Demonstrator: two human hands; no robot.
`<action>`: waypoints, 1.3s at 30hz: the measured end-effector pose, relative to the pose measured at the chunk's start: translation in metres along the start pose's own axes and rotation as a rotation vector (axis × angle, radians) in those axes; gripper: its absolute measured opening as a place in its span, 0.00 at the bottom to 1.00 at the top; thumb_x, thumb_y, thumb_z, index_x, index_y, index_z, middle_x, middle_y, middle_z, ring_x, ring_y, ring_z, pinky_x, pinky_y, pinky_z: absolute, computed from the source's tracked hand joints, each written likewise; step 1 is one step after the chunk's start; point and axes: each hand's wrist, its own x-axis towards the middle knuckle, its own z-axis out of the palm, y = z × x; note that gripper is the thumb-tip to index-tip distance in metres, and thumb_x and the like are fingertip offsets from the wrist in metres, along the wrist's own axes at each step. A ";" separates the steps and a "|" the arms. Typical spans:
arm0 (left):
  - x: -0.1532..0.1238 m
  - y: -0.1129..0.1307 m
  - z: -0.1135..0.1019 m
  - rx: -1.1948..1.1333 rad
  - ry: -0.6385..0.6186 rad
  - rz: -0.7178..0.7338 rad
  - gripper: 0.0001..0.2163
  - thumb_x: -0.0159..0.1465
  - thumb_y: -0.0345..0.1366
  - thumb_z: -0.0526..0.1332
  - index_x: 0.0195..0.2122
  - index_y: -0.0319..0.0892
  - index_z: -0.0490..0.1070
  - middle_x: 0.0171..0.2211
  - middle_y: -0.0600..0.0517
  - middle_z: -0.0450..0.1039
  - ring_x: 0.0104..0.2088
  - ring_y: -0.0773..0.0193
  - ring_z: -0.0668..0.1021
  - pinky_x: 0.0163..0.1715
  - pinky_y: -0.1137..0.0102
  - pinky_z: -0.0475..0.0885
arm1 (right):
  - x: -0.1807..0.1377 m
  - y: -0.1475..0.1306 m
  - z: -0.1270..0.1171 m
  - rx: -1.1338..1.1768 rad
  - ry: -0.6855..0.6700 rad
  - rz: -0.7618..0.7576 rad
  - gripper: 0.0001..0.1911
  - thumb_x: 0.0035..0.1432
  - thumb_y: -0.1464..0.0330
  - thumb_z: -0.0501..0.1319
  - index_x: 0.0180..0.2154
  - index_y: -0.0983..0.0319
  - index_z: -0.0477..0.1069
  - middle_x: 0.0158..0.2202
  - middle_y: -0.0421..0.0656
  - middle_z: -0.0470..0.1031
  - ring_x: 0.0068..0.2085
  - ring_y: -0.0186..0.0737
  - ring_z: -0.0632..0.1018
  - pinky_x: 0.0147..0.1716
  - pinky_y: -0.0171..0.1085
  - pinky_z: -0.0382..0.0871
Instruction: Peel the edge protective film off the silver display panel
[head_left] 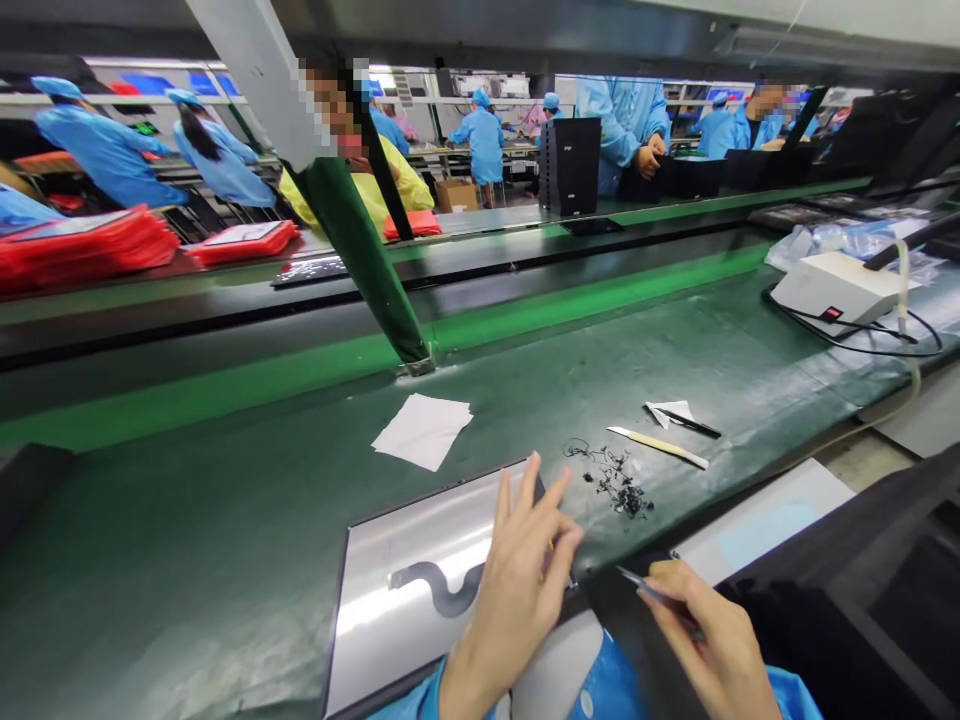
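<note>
A flat silver-backed display panel (375, 640) with a dark frame lies on the green bench, and a dark curved flat cable (442, 590) snakes across its back. My left hand (517, 560) is over the panel's right part with its fingers spread, hiding that side; whether the fingertips touch it is unclear. Just off the panel's right edge, my right hand (697, 620) grips slim grey tweezers (643, 584), their tips pointing left. Black scraps (626, 490) lie beyond the hands. A yellowish scraper-like stick (660, 446) is to their right, near a black pen-like tool (694, 423).
White wipes (424, 430) lie behind the panel. A green post (367, 260) rises from the bench. At far right stands a white device (836, 290) with a cable and hose. Co-workers in blue (480, 140) are across the line, beside red stacks (82, 245) and black boxes (574, 165).
</note>
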 end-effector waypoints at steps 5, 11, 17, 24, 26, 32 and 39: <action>0.013 -0.005 0.009 0.092 -0.023 -0.008 0.11 0.74 0.35 0.53 0.37 0.42 0.72 0.59 0.45 0.73 0.67 0.43 0.62 0.62 0.31 0.54 | -0.004 0.002 0.003 -0.111 0.003 -0.056 0.08 0.71 0.67 0.56 0.46 0.59 0.72 0.29 0.42 0.78 0.26 0.36 0.79 0.25 0.30 0.73; -0.016 -0.019 0.002 0.187 0.002 0.098 0.17 0.75 0.33 0.50 0.64 0.40 0.61 0.61 0.42 0.70 0.65 0.52 0.66 0.64 0.45 0.63 | 0.012 -0.005 0.018 -0.233 -0.042 -0.361 0.16 0.72 0.73 0.49 0.44 0.62 0.76 0.27 0.42 0.75 0.23 0.33 0.72 0.23 0.31 0.65; -0.055 -0.028 -0.013 0.182 -0.176 0.146 0.25 0.74 0.38 0.54 0.70 0.44 0.51 0.65 0.44 0.63 0.65 0.52 0.66 0.60 0.56 0.70 | 0.017 0.003 0.022 -0.247 -0.081 -0.393 0.16 0.72 0.73 0.50 0.43 0.61 0.77 0.29 0.43 0.75 0.26 0.33 0.72 0.26 0.31 0.65; -0.059 -0.028 -0.008 0.186 -0.188 0.136 0.24 0.75 0.36 0.52 0.70 0.42 0.52 0.66 0.43 0.62 0.66 0.52 0.64 0.60 0.55 0.69 | 0.020 0.011 0.023 -0.252 -0.162 -0.430 0.16 0.73 0.73 0.49 0.44 0.61 0.76 0.31 0.44 0.76 0.28 0.35 0.71 0.26 0.33 0.63; -0.059 -0.028 -0.008 0.178 -0.177 0.141 0.24 0.75 0.35 0.51 0.71 0.42 0.51 0.66 0.43 0.62 0.66 0.53 0.65 0.60 0.56 0.69 | 0.023 0.011 0.023 -0.259 -0.171 -0.456 0.16 0.73 0.73 0.49 0.44 0.63 0.76 0.31 0.44 0.76 0.27 0.35 0.70 0.25 0.34 0.62; -0.060 -0.027 -0.007 0.155 -0.155 0.133 0.25 0.74 0.34 0.53 0.71 0.44 0.49 0.66 0.44 0.63 0.66 0.53 0.64 0.60 0.57 0.70 | 0.030 0.009 0.020 -0.269 -0.194 -0.576 0.18 0.73 0.75 0.47 0.43 0.67 0.77 0.33 0.47 0.79 0.28 0.36 0.70 0.25 0.36 0.62; -0.059 -0.026 -0.006 0.173 -0.154 0.146 0.24 0.75 0.33 0.51 0.71 0.41 0.50 0.66 0.43 0.63 0.67 0.52 0.63 0.59 0.56 0.70 | 0.023 0.015 0.028 -0.239 -0.105 -0.552 0.16 0.71 0.76 0.51 0.44 0.65 0.78 0.30 0.45 0.78 0.27 0.35 0.72 0.25 0.35 0.65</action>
